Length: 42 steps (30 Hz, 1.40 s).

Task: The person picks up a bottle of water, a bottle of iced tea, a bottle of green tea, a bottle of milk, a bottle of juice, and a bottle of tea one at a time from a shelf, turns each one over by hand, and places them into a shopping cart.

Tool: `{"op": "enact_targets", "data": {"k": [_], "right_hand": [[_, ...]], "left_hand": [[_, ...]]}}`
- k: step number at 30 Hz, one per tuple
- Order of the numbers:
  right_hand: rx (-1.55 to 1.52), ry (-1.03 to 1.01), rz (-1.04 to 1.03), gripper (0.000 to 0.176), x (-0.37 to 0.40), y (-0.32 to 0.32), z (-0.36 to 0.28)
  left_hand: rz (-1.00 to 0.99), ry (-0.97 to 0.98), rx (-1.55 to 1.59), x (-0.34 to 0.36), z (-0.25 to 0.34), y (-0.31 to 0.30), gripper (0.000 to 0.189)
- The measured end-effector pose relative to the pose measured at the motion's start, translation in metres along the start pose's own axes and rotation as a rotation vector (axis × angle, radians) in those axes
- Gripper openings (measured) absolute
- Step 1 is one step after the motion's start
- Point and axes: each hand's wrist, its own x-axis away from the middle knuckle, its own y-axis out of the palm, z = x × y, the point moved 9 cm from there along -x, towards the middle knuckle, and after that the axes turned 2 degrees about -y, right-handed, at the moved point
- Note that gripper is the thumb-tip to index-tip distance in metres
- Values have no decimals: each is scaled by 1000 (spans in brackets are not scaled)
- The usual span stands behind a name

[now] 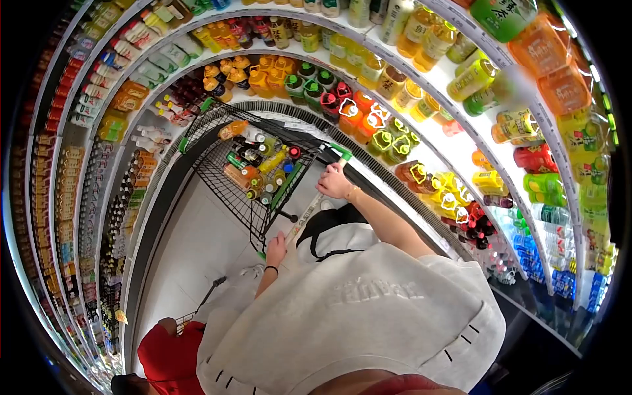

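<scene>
From my seat at a distance, I read the view left to right. Curved shelves (79, 164) of packed drinks sweep round the far left side. Low on that side, a person in red (172, 355) is close by, apart from my hands. Next comes the wire cart (245, 209), beyond both hands and over toward the left of the view. Its long axis runs from the handle (308, 214) away to the upper left, so the handle crosses it, slanting from lower left up to upper right.

In the cart, an orange bottle (232, 130) lies on its side toward the far end, well apart from either hand. The other bottles are heaped closer in, with a yellow bottle (273, 160) slanting among them.

My left grip (276, 251), with a dark band at its wrist, is at the handle's lower end, nearer the left side of the cart. Part of it is hidden from me, so I cannot tell how firmly its fingers are closed. My right grip (336, 182) is curled over the handle near its upper end, beside the green end piece (338, 151). Of my two hands, it is the nearer to the red-capped bottle (294, 152). To the right, lit shelves (421, 122) of bottled drinks curve past my right arm.
</scene>
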Motion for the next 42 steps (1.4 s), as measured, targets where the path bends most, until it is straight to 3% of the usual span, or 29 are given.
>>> {"op": "enact_targets", "data": {"k": [4,6,8,9,11,14,17,18,21,22,24,25,27,31,34,36,37,40,42], "right_hand": [[4,-6,24,34,-2,-1,-1],[-2,21,48,35,-5,1,3],[39,13,53,31,-5,0,-1],[45,12,59,32,-7,0,-1],[42,26,50,32,-10,-1,-1],[10,61,12,35,-16,6,2],[2,58,26,35,-23,3,-1],[0,61,50,35,-25,4,-1],[33,74,60,34,-38,7,-2],[63,76,37,34,-41,9,-4],[73,78,20,34,-49,10,-5],[74,70,-1,34,-53,13,-7],[86,81,11,33,-62,15,-10],[88,92,23,32,-75,19,-12],[93,110,53,31,-82,17,-15],[100,117,35,31,-85,17,-17],[100,115,13,31,-88,19,-19],[146,186,-104,30,-91,35,-10],[153,206,-92,30,-91,39,-8]], "left_hand": [[-18,-178,181,2,-1,-2,59],[-9,-168,172,-4,-7,0,63],[119,185,-46,-2,5,-7,63],[99,185,-50,1,8,-6,63],[14,1,70,-6,0,-7,60],[-91,-89,152,-12,-8,-6,60],[-36,200,9,-44,-101,36,50],[-42,202,0,-40,-93,26,50],[-247,-229,278,-30,-53,7,35],[-255,-225,273,-25,-49,2,35],[163,557,-250,-12,20,-35,48],[159,561,-247,-13,20,-38,48],[-85,179,-122,-32,-23,-28,54],[-68,125,-40,-43,-47,-28,56],[-67,282,-195,-39,-49,-23,58],[-47,-13,-82,-54,-80,-13,57],[-51,-4,-81,-62,-89,-13,57],[-394,-72,49,-70,-101,9,49],[-435,-17,-9,-72,-89,4,48]]}}
